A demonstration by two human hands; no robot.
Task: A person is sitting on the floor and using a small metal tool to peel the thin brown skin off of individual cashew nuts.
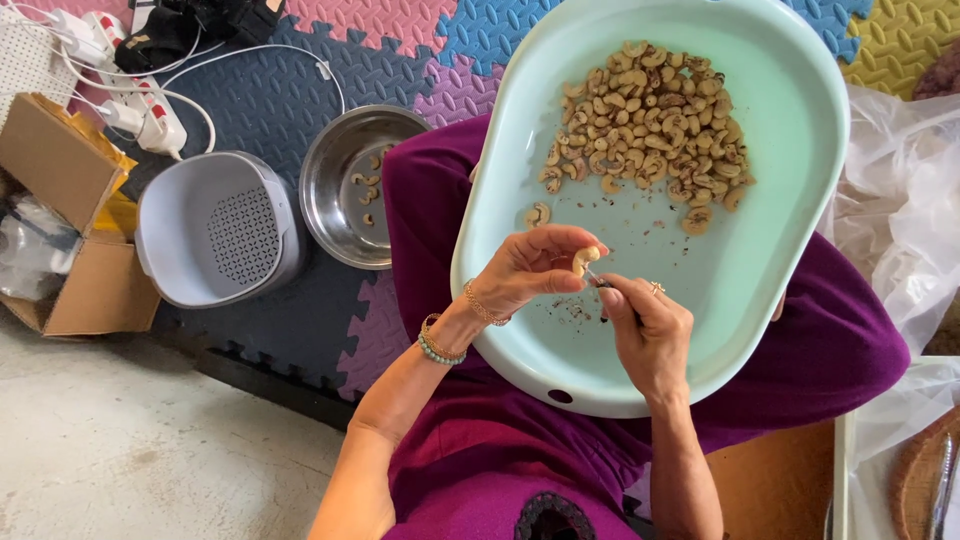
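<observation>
A large pale green tray (pixel 790 120) rests on my lap, which is covered by purple cloth. A heap of cashew nuts (pixel 650 120) lies at its far side, with bits of skin scattered below. My left hand (pixel 530 270) pinches one cashew nut (pixel 584 260) between thumb and fingers over the tray. My right hand (pixel 645 325) grips a small dark metal tool (pixel 598 281) whose tip touches that nut. Bracelets sit on my left wrist and a ring on my right hand.
A steel bowl (pixel 335 195) with a few cashews stands left of my knee. Beside it sits a grey plastic basket (pixel 215 235), then a cardboard box (pixel 70 170) and a power strip (pixel 150 115). Clear plastic bags (pixel 900 210) lie at the right. Coloured foam mats cover the floor.
</observation>
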